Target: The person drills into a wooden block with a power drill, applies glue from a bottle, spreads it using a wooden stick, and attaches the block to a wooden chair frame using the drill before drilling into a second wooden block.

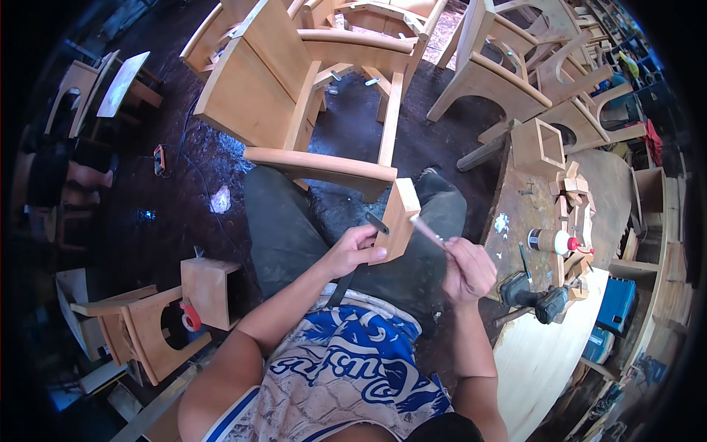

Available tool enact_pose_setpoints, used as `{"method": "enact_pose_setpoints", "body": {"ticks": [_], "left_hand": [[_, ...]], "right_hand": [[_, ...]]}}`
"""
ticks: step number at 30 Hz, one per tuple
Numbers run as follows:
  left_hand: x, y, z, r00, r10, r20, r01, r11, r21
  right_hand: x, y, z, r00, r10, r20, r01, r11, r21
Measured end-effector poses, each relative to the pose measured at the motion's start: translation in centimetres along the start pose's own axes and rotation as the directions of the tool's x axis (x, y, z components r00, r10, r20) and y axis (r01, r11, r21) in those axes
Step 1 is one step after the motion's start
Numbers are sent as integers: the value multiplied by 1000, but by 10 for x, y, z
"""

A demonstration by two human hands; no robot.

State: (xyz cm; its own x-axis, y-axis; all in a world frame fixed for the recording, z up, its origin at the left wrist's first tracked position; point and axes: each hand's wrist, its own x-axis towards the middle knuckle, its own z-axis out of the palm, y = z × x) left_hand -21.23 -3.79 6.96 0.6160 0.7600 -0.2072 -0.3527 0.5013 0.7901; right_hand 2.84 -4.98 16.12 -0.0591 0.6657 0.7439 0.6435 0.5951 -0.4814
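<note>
My left hand (353, 250) grips the lower end of a short wooden block (398, 230) above my lap, thumb and fingers closed on it. A dark, elongated piece (377, 223) sticks out at the block's left side; I cannot tell what it is. In my right hand (469, 271) is a small brush (428, 230), pinched by its handle. Its whitish tip is at the block's right edge; whether it touches cannot be made out. Just beyond my knees stands a wooden chair frame (317, 163) with an open seat and braced corners.
At the right, a workbench (508, 199) carries a glue bottle (549, 241), a cordless drill (532, 296), several small wood blocks (577, 199) and a box-like wooden piece (541, 147). More chair frames (490, 81) stand behind. Lower left are a wooden stool (210, 283) and red tape dispenser (190, 315).
</note>
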Motion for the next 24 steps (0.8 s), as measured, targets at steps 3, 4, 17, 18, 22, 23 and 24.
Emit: {"method": "enact_pose_setpoints", "body": {"ticks": [3,4,17,18,22,23,24], "left_hand": [[-2,1,0,1000,-22,11,22,1000,-10],[-2,0,0,998,-48,38,48,999,-1],[16,-6,12,989,0,-148,-64,900,-431],[18,2,18,991,26,-128,-88,855,-512],[33,18,37,987,71,-147,-152,730,-667],[35,22,41,987,62,-148,-149,693,-705],[38,25,46,988,54,-147,-146,656,-741]], "right_hand": [[6,6,-3,998,-1,-57,-3,998,-63],[11,9,0,998,-1,-65,-5,996,-84],[-6,-10,-6,994,111,-21,-112,994,-7],[-8,-12,-6,997,75,-21,-75,997,-2],[-22,-15,-5,999,11,-43,-12,1000,-26],[-22,-15,-5,999,7,-43,-8,1000,-25],[-22,-14,-6,999,-3,-53,1,999,-45]]}}
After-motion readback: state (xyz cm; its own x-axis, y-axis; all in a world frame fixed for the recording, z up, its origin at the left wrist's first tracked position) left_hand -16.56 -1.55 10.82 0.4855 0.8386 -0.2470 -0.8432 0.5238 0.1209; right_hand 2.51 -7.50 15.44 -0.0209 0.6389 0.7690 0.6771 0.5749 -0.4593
